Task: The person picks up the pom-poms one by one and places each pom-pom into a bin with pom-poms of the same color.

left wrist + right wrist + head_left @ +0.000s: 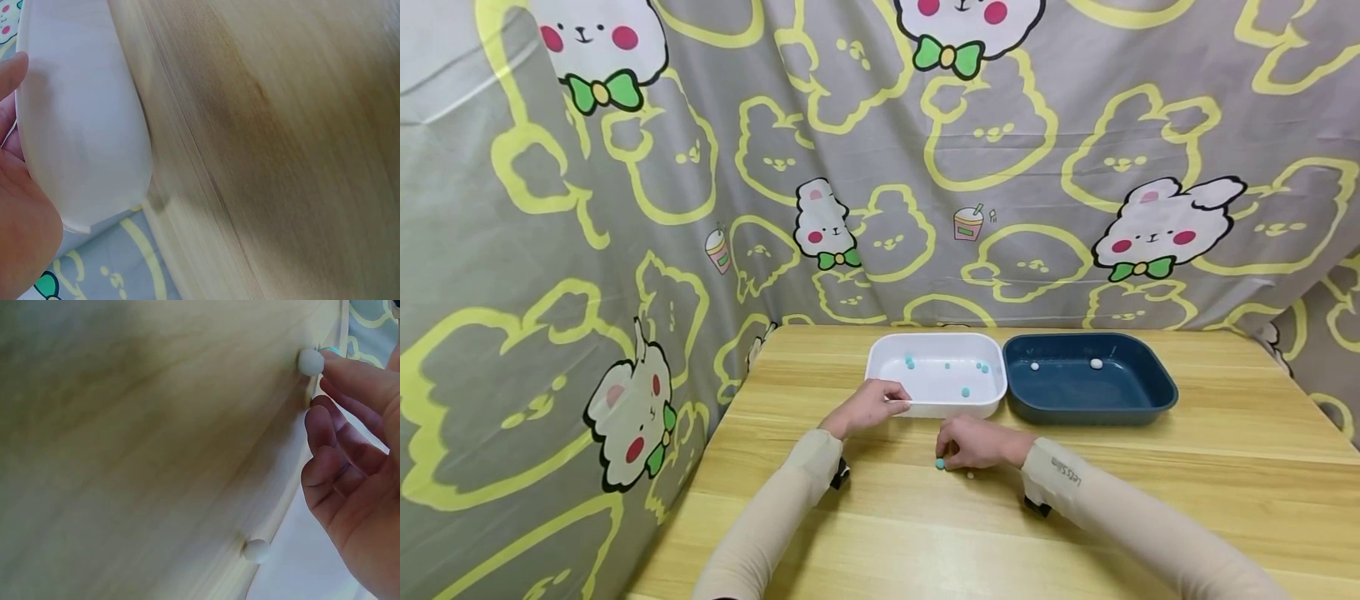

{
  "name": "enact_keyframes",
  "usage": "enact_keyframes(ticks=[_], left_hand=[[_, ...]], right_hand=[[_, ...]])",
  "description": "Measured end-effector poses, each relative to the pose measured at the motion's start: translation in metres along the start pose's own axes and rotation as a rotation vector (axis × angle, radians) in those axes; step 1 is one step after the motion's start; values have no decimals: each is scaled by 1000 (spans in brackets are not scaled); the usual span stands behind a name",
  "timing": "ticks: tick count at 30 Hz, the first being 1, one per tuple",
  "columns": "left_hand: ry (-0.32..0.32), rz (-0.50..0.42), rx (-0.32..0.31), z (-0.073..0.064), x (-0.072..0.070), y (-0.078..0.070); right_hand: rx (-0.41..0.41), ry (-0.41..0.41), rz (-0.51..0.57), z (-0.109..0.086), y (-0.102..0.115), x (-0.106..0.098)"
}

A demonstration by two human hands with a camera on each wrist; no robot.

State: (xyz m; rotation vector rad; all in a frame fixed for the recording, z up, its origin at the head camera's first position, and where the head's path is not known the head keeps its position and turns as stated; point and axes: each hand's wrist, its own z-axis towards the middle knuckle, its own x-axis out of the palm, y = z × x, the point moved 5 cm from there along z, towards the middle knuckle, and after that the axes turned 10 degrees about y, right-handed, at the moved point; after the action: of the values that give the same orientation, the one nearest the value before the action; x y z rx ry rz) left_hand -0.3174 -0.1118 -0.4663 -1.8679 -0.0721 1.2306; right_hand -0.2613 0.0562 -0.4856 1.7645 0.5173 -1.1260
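My left hand [869,407] holds the near left rim of a white tray [955,411]. In the left wrist view the thumb lies at the rim of the tray [87,125], with other fingers partly hidden behind it. Small teal balls [966,392] lie spread inside. In front of the tray, my right hand [977,442] pinches a teal ball [940,464] at the tabletop with thumb and index finger. A white ball [971,476] lies close by. The right wrist view shows one white ball [310,362] by the thumb tip and another white ball [256,551] lower down.
A dark blue tray [1090,408] stands right beside the white one, with two white balls [1096,364] in it. Both trays sit near the back of the wooden table [880,542]. A patterned grey curtain [880,150] hangs behind and at the left.
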Motion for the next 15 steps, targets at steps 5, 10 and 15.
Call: enact_keyframes(ticks=[5, 10, 15], left_hand=[[-4, -1, 10, -1, 0, -2], [-6, -11, 5, -1, 0, -2], [-2, -8, -3, -1, 1, -1]], right_hand=[[-25, -6, -4, 0, 0, 0], [-37, -16, -1, 0, 2, -1], [-35, -12, -11, 1, 3, 0]])
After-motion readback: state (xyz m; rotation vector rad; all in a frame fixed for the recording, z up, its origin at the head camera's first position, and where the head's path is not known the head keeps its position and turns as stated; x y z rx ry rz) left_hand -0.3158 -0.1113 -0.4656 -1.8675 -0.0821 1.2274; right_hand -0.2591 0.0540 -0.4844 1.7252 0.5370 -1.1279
